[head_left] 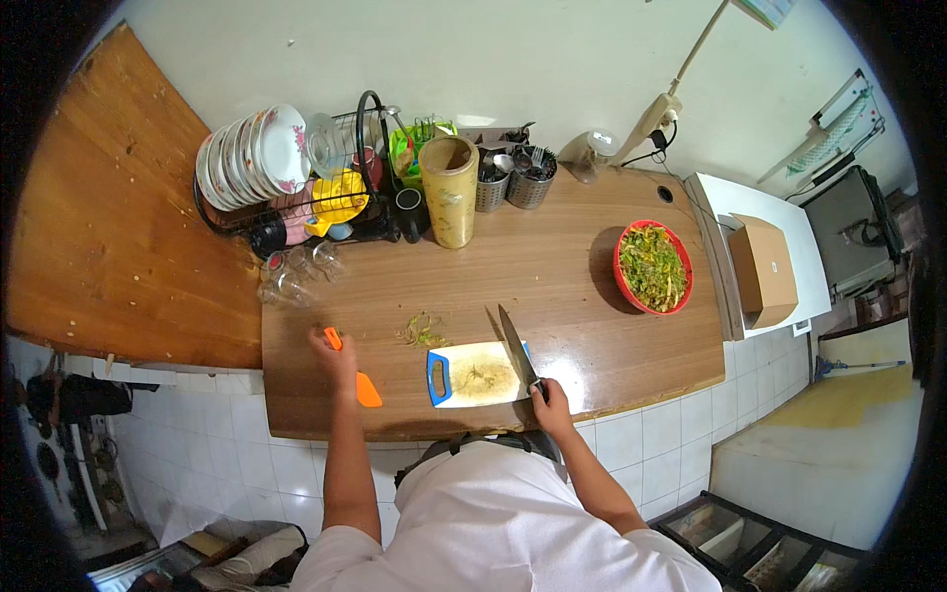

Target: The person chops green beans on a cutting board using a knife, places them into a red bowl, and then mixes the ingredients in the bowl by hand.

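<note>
My right hand (550,409) grips the black handle of a large kitchen knife (516,340). Its blade points away from me, over the right end of a white cutting board (477,370) with a blue handle. Stains and a few green scraps mark the board. At the table's left, my left hand (336,362) is closed on an orange handle (333,338). A flat orange blade-like piece (368,391) shows beside my wrist; my hand hides whether the two join. Loose green trimmings (423,330) lie behind the board. A red bowl (618,280) full of chopped greens (652,268) stands further right.
A black dish rack (296,214) with plates stands at the back left, with upturned glasses (296,274) before it. Beside it are a tall yellow container (449,196) and metal cutlery holders (531,185). A cardboard box (762,274) rests on a white surface at right.
</note>
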Action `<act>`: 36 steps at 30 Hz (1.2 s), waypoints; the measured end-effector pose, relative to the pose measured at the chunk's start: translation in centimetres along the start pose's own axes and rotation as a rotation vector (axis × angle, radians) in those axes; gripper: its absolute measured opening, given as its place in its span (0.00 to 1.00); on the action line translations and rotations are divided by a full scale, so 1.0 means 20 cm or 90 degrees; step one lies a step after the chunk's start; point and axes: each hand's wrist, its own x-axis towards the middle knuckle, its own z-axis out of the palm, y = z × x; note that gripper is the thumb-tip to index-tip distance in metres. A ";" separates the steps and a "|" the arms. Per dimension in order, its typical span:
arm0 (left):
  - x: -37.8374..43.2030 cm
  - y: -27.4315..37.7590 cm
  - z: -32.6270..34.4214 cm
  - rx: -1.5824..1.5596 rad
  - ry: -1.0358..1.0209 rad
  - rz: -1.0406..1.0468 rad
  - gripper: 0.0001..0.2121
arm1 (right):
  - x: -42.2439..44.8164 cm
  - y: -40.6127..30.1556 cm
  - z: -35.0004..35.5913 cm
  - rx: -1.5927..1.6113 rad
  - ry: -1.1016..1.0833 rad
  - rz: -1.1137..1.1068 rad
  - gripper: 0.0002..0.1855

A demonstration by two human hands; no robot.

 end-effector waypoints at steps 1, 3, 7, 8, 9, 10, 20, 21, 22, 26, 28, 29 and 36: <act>0.03 -0.02 -0.02 -0.022 0.033 0.019 0.27 | 0.01 -0.01 0.01 0.005 -0.001 -0.012 0.15; 0.05 0.04 -0.03 0.014 0.074 0.082 0.27 | 0.01 -0.01 0.00 -0.001 -0.015 -0.009 0.15; 0.17 0.14 -0.09 0.050 0.122 0.284 0.22 | 0.02 -0.05 -0.01 -0.012 -0.038 0.000 0.15; 0.16 0.20 -0.08 0.049 0.115 0.283 0.22 | 0.01 -0.05 -0.01 -0.015 -0.036 0.006 0.15; 0.13 0.30 -0.06 0.010 0.071 0.272 0.18 | 0.00 -0.05 -0.01 -0.028 -0.042 0.005 0.15; 0.11 0.35 -0.07 -0.028 0.033 0.262 0.15 | -0.01 -0.06 -0.01 -0.038 -0.050 0.000 0.15; -0.63 0.34 0.20 0.046 -0.420 0.400 0.07 | -0.12 -0.13 0.03 -0.055 -0.123 0.150 0.18; -0.70 0.27 0.24 0.058 -0.437 0.378 0.07 | -0.12 -0.15 0.03 -0.046 -0.139 0.158 0.18; -0.76 0.20 0.27 0.071 -0.454 0.356 0.08 | -0.12 -0.17 0.02 -0.037 -0.156 0.166 0.18; -0.86 0.16 0.33 0.093 -0.416 0.359 0.06 | -0.15 -0.20 0.03 -0.018 -0.160 0.160 0.19; -0.88 0.13 0.34 0.111 -0.411 0.264 0.06 | -0.16 -0.22 0.04 0.003 -0.177 0.153 0.18; -0.86 0.14 0.33 0.116 -0.414 0.264 0.06 | -0.17 -0.22 0.05 0.009 -0.178 0.152 0.17; -0.84 0.18 0.31 0.274 -0.449 0.351 0.08 | -0.13 -0.19 0.01 0.048 -0.164 0.146 0.16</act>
